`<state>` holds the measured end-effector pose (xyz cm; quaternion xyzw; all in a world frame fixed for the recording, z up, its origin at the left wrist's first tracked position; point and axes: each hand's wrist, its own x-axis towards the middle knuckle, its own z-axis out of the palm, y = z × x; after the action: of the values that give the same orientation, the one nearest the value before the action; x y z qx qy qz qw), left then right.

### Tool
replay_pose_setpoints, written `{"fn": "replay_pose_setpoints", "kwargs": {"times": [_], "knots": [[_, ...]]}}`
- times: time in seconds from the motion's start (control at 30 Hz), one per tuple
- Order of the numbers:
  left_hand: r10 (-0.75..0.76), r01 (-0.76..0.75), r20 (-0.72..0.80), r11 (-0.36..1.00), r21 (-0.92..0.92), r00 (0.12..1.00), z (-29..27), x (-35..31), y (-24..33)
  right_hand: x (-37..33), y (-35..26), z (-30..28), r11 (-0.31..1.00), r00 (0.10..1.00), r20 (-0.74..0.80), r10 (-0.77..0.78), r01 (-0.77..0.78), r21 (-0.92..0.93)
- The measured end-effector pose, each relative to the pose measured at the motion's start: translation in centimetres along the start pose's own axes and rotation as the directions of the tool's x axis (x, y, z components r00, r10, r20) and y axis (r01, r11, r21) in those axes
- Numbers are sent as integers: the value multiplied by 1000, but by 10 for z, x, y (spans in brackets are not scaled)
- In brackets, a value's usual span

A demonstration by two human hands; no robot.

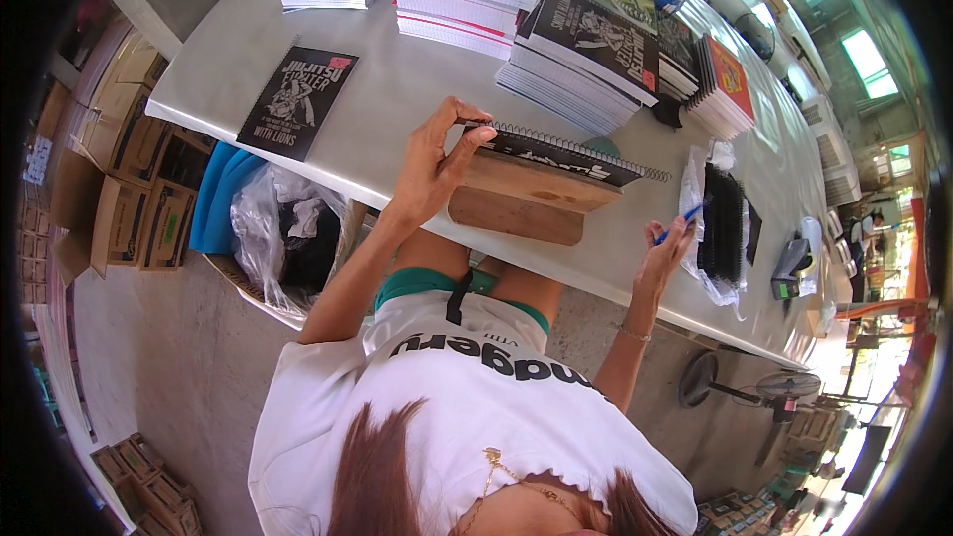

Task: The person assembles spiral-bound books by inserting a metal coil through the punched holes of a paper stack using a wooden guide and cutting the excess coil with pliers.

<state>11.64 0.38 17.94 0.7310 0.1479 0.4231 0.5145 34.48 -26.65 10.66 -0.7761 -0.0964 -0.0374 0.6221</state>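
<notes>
At a white table, my left hand pinches the corner of one black spiral notebook, tilted on one wooden stand, apparently so its coiled edge faces up within reach. My right hand, fingers closed around one slim blue tool, hovers near the coil's protruding end. One matching notebook lies flat to my left; two tall paper stacks stand beyond; one black bundle sits in plastic at right, seemingly for easy reach.
</notes>
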Motion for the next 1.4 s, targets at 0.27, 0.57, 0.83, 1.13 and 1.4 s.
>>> {"fn": "replay_pose_setpoints", "kwargs": {"times": [0.27, 0.57, 0.83, 1.13, 1.4], "knots": [[128, -128, -8, 990, 62, 992, 4, 5, -2, -92, -119, 42, 893, 865, 259, -431, 449, -15], [-97, 94, -20, 987, -127, 995, 3, 1, 7, -135, -141, 100, 781, 612, 604, -511, 624, 27], [-60, 60, 38, 998, -8, 997, -2, -1, 0, -141, -135, 112, 733, 613, 569, -549, 680, -26], [-34, 34, 0, 999, 20, 999, 0, -5, -6, -142, -144, 106, 690, 592, 598, -540, 719, -89], [7, -5, -13, 988, 155, 1000, 0, -5, 0, -148, -155, 100, 816, 645, 676, -355, 567, -113]]}}
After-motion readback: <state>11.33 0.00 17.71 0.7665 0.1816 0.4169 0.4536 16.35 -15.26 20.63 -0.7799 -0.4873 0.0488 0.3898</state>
